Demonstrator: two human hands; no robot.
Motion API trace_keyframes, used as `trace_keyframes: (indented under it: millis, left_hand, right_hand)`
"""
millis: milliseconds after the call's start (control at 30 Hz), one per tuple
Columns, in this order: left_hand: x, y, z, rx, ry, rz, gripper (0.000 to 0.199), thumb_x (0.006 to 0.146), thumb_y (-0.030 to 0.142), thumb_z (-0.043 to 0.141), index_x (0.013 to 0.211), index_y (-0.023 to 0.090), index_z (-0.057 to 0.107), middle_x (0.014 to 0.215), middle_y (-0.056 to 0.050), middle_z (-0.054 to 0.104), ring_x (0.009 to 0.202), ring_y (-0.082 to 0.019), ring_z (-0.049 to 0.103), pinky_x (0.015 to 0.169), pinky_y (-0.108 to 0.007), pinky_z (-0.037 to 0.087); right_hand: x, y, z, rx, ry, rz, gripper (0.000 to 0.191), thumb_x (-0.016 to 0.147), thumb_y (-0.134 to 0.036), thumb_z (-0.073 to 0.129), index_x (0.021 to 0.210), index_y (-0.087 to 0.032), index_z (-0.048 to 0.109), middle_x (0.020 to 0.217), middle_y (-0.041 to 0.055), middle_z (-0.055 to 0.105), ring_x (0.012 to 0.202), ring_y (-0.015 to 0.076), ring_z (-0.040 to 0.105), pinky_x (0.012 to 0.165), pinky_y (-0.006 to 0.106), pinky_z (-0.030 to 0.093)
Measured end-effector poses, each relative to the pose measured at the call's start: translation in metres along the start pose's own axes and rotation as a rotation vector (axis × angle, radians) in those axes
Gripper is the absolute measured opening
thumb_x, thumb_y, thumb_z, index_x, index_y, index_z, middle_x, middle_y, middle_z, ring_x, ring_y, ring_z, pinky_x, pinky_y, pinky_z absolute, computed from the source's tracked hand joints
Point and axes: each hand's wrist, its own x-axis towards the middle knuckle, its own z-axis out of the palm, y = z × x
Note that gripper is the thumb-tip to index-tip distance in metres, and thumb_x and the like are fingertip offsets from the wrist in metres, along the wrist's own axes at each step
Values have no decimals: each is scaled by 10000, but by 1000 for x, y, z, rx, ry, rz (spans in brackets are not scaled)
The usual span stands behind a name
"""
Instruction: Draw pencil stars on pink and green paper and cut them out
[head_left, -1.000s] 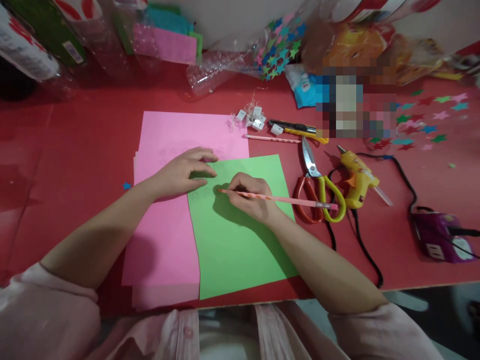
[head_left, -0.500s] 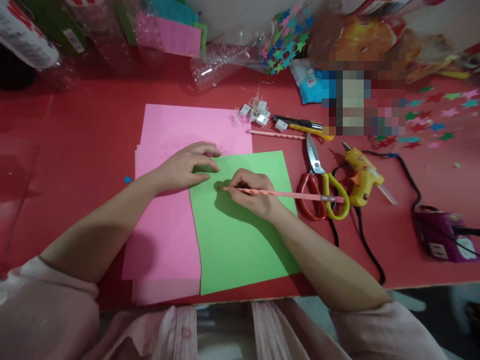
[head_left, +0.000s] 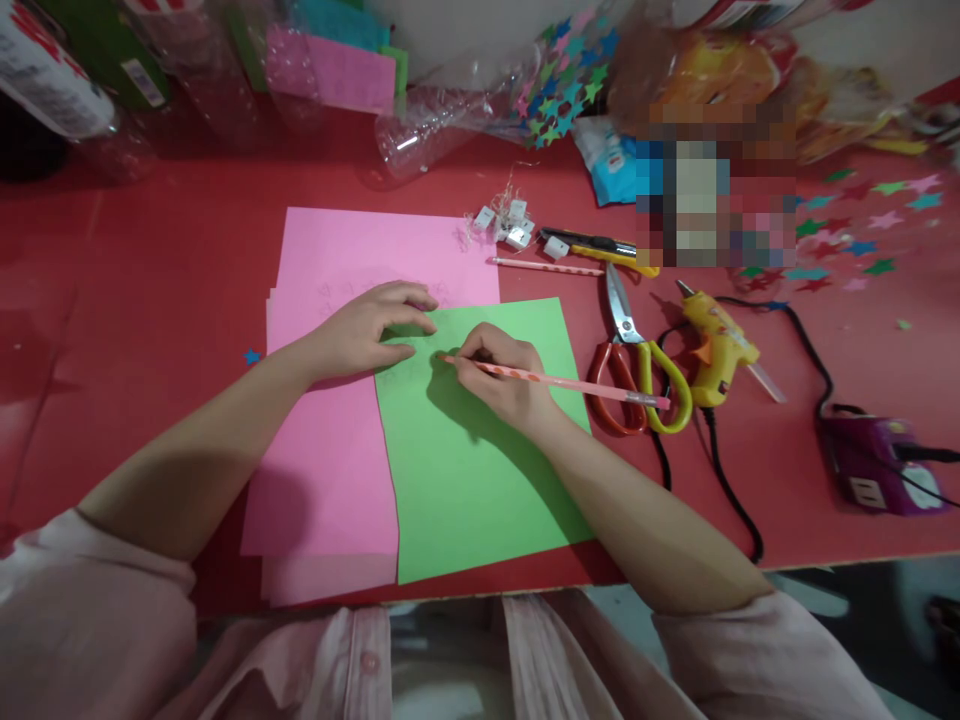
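Note:
My right hand (head_left: 506,378) is closed round a pink patterned pencil (head_left: 577,383), its tip at the upper left part of a green sheet of paper (head_left: 480,490). Faint pencil marks show on the green sheet near the tip. My left hand (head_left: 375,325) rests with fingers apart across the green sheet's upper left edge and the pink paper (head_left: 322,460) beneath. Small faint drawn shapes run along the pink paper above my left hand. A second pencil (head_left: 547,266) lies beyond the green sheet.
Scissors (head_left: 621,320), a yellow glue gun (head_left: 716,345) with a black cord and a utility knife (head_left: 600,247) lie to the right. Behind are small white tags (head_left: 517,212), a clear plastic bottle (head_left: 427,130) and scattered paper stars (head_left: 885,220). A purple box (head_left: 877,460) sits far right.
The pencil tip has moved slightly up the green sheet with my right hand. My left hand stays in nearly the same place. The whole view has shifted a little.

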Motion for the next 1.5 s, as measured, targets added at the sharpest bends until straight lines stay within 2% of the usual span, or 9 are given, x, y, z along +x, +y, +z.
trace_keyframes:
  millis: [300,600,900,1500]
  left_hand:
    - [0,0,0,0,9,5,274,820,249,568,1051,204,708,1335,-65,584,1301,-267,480,1112,-450,380]
    - [0,-2,1,6,10,16,269,830,256,566,1051,197,706,1329,-79,573,1298,-260,480,1121,-439,384]
    - [0,-2,1,0,2,-1,278,812,250,569,1048,209,708,1336,-74,574,1299,-263,481,1113,-448,386]
    - [1,-5,2,-3,16,27,271,810,236,576,1043,204,712,1319,-70,584,1281,-261,495,1107,-438,391]
  right_hand:
    - [0,-1,0,15,4,7,137,785,-196,539,670,-209,467,563,-64,442,521,79,364,506,235,282]
    - [0,1,-1,-56,0,-25,143,710,-147,511,633,-218,414,545,-72,390,512,76,315,497,239,248]
    - [0,-3,-4,-56,-38,-24,131,670,-144,491,609,-220,403,539,-62,388,521,88,329,503,250,244]
    - [-1,0,0,-48,-50,-18,130,718,-170,522,635,-219,433,550,-63,415,512,81,334,496,242,262]
